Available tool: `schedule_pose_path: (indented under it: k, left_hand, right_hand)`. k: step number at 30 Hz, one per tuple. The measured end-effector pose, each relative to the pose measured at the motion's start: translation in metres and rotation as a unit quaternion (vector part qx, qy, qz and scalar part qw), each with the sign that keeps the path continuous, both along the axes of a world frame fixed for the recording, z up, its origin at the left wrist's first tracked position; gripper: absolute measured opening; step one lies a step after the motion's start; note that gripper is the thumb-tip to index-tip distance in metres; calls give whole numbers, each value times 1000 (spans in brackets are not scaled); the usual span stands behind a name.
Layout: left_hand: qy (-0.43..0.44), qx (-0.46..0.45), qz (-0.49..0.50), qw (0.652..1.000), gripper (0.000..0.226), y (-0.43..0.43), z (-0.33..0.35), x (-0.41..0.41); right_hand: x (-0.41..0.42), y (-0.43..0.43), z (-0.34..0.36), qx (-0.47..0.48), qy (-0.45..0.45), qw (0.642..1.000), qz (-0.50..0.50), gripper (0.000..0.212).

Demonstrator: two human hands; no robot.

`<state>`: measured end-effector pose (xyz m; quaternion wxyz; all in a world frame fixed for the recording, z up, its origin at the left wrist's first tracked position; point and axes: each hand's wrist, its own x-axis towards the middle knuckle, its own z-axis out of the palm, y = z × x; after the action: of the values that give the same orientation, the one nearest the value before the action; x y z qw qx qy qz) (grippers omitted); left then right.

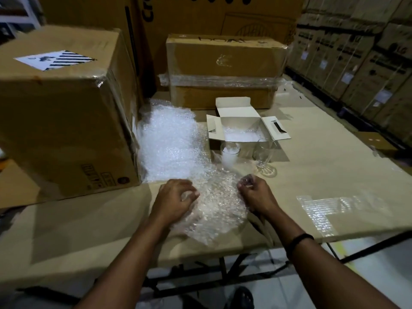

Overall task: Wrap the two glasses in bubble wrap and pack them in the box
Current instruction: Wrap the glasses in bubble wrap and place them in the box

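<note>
Head view, looking down at the table [312, 179], which is topped with flat cardboard. My left hand [176, 197] has its fingers curled into the left edge of a sheet of bubble wrap [216, 208], gripping it. My right hand [254, 192] pinches the sheet's right edge between thumb and fingertips. The sheet lies crumpled between both hands, its near end reaching the table edge. Beyond it stand two glasses, upright and apart: the left glass [229, 155] at the sheet's far end, with white showing in or through it, I cannot tell which; the right glass [265, 157] on bare cardboard. Just behind them sits the white box [214, 128], flaps open, with some bubble wrap inside. A heap of bubble wrap [169, 139] lies left of the box, against a big carton [62, 108]. A second carton [223, 70] stands behind the box. Black band [298, 240] on my right wrist.
</note>
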<state>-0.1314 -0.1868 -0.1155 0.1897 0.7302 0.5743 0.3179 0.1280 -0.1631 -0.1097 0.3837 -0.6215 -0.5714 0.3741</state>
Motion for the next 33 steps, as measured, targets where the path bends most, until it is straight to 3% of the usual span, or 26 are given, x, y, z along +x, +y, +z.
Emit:
schedule_pose_path:
  k: [2, 4, 6, 8, 11, 13, 16, 18, 20, 22, 24, 26, 30, 33]
  left_hand:
    - [193, -17, -38, 980, 69, 6, -5, 10]
    - [286, -89, -93, 950, 68, 11, -10, 21]
    - [307, -133, -109, 936, 67, 13, -13, 27]
    - [306, -122, -77, 941, 68, 17, -11, 24]
    - [304, -98, -25, 947, 65, 25, -10, 14]
    - [260, -89, -13, 961, 63, 27, -12, 10]
    - [114, -32, 37, 992, 54, 26, -14, -1]
    - [33, 23, 87, 995, 38, 28, -18, -7]
    - [-67, -16, 111, 991, 35, 31, -12, -7]
    - [-143, -107, 86, 980, 58, 34, -5, -3]
    - [-134, -162, 40, 977, 81, 40, -2, -3]
    - [-105, -177, 14, 978, 86, 45, -2, -3]
    - [-42, -166, 47, 984, 51, 49, -2, -2]
    - [-128, -160, 59, 977, 43, 47, -4, -6]
  right_hand:
    - [7, -3, -1, -5, 24, 1000, -1, 7]
    - [10, -7, 3, -25, 108, 994, 17, 16]
    - [12, -8, 9, -51, 204, 976, 50, 26]
    - [13, -7, 15, -60, 229, 968, 86, 28]
    - [17, -4, 21, -15, 118, 979, 163, 28]
    - [13, -8, 26, 36, 13, 973, 227, 33]
    - [3, -12, 33, 113, -138, 941, 289, 38]
    - [1, -11, 34, 154, -228, 910, 309, 56]
    - [1, -11, 33, 180, -288, 880, 331, 76]
    - [-2, -11, 29, 231, -325, 843, 360, 82]
    - [-10, -14, 27, 258, -350, 808, 398, 77]
    - [-19, -15, 25, 261, -355, 781, 442, 64]
    - [-29, -16, 21, 261, -378, 727, 510, 39]
    - [-34, -25, 23, 250, -368, 732, 516, 34]
